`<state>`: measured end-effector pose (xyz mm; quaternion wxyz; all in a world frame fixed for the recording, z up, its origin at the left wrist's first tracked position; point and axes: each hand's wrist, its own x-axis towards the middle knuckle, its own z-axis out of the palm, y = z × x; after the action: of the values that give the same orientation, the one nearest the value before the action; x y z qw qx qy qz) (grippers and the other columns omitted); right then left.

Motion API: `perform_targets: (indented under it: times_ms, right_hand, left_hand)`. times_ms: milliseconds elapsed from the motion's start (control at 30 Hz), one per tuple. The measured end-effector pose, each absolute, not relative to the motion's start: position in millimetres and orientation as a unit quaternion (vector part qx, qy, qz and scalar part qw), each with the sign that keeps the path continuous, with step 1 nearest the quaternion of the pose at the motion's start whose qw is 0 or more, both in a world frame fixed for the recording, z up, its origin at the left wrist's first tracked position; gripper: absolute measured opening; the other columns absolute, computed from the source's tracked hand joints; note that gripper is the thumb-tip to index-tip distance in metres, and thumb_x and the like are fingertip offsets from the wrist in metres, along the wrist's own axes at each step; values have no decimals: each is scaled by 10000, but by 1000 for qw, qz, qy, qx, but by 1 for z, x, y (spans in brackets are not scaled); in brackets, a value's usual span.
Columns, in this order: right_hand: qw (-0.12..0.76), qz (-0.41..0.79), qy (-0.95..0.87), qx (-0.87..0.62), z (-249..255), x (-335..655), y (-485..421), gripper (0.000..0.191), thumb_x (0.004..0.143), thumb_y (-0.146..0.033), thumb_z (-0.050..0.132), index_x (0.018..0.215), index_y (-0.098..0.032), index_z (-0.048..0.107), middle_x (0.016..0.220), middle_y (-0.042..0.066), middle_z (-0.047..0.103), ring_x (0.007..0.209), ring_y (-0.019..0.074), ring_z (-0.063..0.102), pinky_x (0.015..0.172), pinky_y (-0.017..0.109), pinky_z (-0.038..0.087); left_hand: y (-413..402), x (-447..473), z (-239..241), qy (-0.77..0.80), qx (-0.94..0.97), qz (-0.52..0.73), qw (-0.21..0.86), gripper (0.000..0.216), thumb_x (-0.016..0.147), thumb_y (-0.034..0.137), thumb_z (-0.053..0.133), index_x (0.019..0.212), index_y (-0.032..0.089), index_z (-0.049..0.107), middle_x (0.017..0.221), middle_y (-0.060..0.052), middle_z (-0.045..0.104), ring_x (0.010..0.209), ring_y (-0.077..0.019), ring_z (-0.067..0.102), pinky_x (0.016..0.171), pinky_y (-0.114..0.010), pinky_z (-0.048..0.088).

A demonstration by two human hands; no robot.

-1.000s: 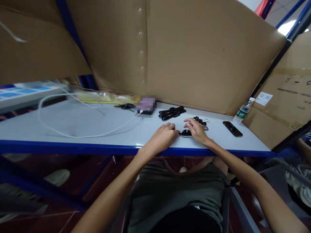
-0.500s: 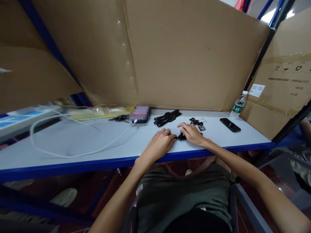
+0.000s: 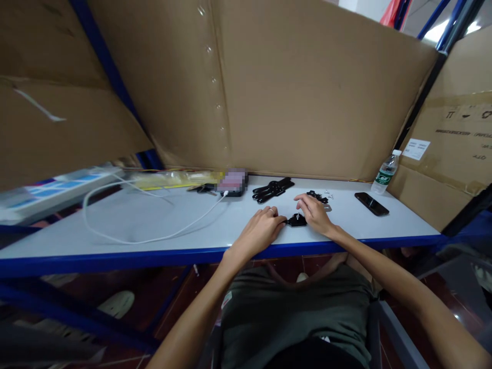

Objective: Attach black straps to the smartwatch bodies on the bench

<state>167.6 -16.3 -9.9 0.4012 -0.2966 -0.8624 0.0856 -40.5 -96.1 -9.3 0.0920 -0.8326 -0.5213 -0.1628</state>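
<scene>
My left hand rests on the table near its front edge, fingers closed on the left end of a small flat black part. A tiny silvery piece, perhaps a screw, shows on top of that part. Just right of it is my right hand, its fingers loosely bent and apart, with nothing visible between them. Behind the right hand lie small black pieces, partly covered by it, and several small silvery screws. A stack of glossy black long-armed parts lies farther back, beyond my left hand.
A phone and a water bottle stand to the right. At left, a white cable runs to a black device with a blurred screen. Cardboard walls the back; a blue edge borders the table.
My right hand has lifted off the black part and shifted right of it, so more of the part shows. My left hand keeps its hold. The whole view has shifted slightly.
</scene>
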Motion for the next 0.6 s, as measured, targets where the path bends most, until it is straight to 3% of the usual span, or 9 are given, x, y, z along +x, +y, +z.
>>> perform_targets:
  times_ms: [100, 300, 433, 600]
  right_hand:
    - [445, 76, -850, -273, -11, 174, -16, 244, 1065, -249, 387, 1093, -235, 630, 817, 23, 696, 822, 213, 641, 850, 340, 462]
    - [418, 19, -870, -260, -19, 176, -16, 250, 1060, -208, 401, 1083, -240, 647, 771, 29, 686, 838, 239, 630, 864, 390, 456]
    - [414, 17, -882, -225, -19, 176, -19, 255, 1048, -181, 406, 1061, -229, 656, 732, 23, 667, 804, 230, 630, 852, 384, 469]
    - [459, -2, -838, -296, -18, 175, -21, 236, 1039, -182, 440, 1023, -227, 671, 730, 23, 632, 784, 218, 620, 811, 347, 478]
  left_hand:
    - [-97, -40, -8, -525, -831, -159, 89, 311, 1035, 221, 502, 1205, 191, 762, 1026, -119, 662, 997, -269, 628, 884, -386, 492]
    - [-95, -41, -13, -517, -831, -185, 92, 294, 1032, 224, 519, 1187, 197, 768, 999, -110, 662, 977, -263, 630, 877, -377, 496]
    - [-93, -43, -17, -512, -831, -190, 108, 352, 1019, 206, 542, 1336, 202, 696, 1045, -113, 668, 1001, -262, 625, 902, -381, 498]
    - [-92, -45, -18, -505, -837, -184, 108, 359, 1027, 196, 513, 1319, 232, 719, 998, -108, 654, 958, -253, 625, 873, -376, 503]
